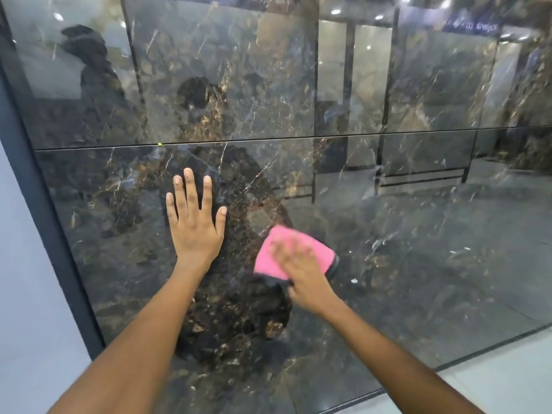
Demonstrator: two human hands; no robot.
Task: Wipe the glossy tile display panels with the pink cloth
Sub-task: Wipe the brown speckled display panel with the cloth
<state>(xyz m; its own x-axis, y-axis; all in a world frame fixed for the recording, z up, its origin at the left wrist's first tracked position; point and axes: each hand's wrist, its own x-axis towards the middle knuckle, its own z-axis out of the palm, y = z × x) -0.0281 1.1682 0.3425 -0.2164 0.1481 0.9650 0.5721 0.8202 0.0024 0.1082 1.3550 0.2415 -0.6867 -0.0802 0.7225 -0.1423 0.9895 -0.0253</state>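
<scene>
1. Dark glossy marble-look tiles fill the wall in front of the person, and they reflect ceiling lights and a showroom interior.

2. On the lower panel (388, 249), the right hand (301, 273) presses the pink cloth (280, 249) against the surface. The fingers lie spread over the cloth and are blurred, so I cannot tell if the thumb curls around its edge or only pushes flat.

3. Pink on the visible side, the cloth shows a dark grey layer at its lower and right edges. It sits near the middle of the lower panel, just to the right of the other hand.

4. With straight, spread fingers, the left hand (194, 222) rests flat on the same panel and holds nothing; I judge it steadies the body.

5. As for handling, I think the cloth is soft, light and folds easily, so a flat palm on its middle keeps it from bunching. The tiles look hard and slippery, so the cloth should slide with little force.

6. By my count there is one cloth, two hands, and two panels, the lower one and the upper panel (239, 70), separated by a thin horizontal joint (298, 139).

7. At the left a dark frame (38, 189) borders the tiles, and a pale floor (493, 380) shows at the bottom right.
</scene>
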